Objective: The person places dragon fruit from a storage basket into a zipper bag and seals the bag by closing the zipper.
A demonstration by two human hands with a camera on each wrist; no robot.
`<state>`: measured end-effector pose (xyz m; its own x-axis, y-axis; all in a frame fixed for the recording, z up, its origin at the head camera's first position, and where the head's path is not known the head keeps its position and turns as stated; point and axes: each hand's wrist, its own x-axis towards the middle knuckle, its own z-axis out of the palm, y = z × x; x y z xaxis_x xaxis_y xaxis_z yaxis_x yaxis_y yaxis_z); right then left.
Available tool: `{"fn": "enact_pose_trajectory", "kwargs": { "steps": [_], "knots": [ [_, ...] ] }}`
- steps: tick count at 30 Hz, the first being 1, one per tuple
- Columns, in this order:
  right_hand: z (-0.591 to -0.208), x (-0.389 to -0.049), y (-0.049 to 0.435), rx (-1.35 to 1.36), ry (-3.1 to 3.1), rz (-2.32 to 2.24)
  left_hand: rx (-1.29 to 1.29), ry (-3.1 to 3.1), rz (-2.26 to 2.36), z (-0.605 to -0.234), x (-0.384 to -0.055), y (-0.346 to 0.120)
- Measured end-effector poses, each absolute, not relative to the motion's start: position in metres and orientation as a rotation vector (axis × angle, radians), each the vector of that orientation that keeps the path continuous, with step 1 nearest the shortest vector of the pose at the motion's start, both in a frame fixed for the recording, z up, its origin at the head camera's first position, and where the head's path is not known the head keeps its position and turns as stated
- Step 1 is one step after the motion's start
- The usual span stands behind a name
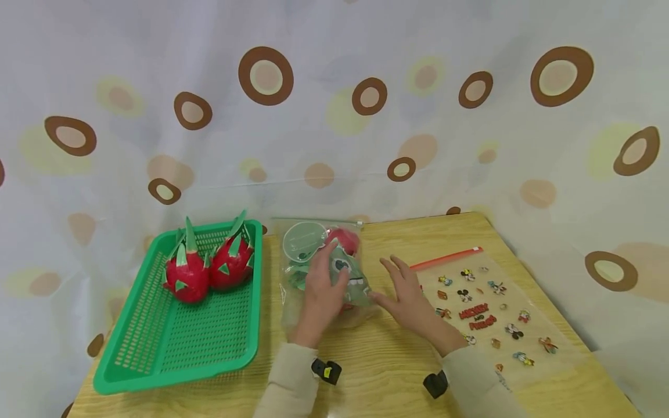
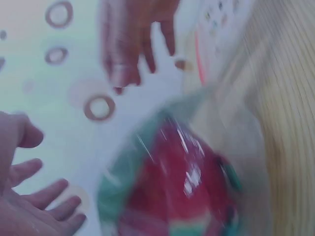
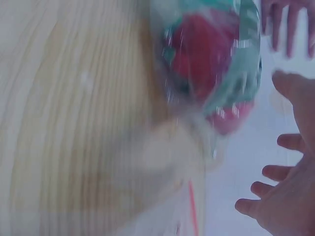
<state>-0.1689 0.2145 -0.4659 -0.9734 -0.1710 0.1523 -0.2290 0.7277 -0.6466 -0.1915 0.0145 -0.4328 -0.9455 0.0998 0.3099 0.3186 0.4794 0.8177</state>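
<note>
A clear zip bag (image 1: 349, 273) with green print, including a cartoon face, lies near the middle of the table. Red dragon fruit (image 2: 182, 172) with green scales shows through its plastic. My left hand (image 1: 320, 290) is over the bag's left part, its fingers extended; in the left wrist view they appear apart from the plastic. At the bag's right side is my right hand (image 1: 410, 299), fingers spread and holding nothing. Its thumb is close to the bag's edge, and whether it touches cannot be told. Both wrist views are blurred.
To the left stands a green plastic basket (image 1: 256, 307) with two red dragon fruits (image 1: 209, 270) at its far end. A second zip bag (image 1: 486, 307), flat, with cartoon print and a red slider strip, lies on the right. Behind the wooden table (image 1: 387, 366) hangs a patterned cloth (image 1: 324, 139).
</note>
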Motion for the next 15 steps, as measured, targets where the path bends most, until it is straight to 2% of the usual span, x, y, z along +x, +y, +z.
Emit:
{"fn": "enact_pose_trajectory", "kwargs": {
  "steps": [5, 8, 15],
  "knots": [
    [-0.469, -0.164, 0.255, 0.176, -2.813, 1.078, -0.568, -2.361, -1.589, -0.421, -0.179, 0.031],
    [-0.471, -0.162, 0.282, 0.097, -2.805, 1.021, -0.672, -2.359, -1.827, -0.423, -0.171, 0.044],
    [-0.477, -0.153, 0.343, -0.083, -2.810, 0.834, -0.682, -2.557, -2.115, -0.440, -0.155, 0.068]
  ]
}}
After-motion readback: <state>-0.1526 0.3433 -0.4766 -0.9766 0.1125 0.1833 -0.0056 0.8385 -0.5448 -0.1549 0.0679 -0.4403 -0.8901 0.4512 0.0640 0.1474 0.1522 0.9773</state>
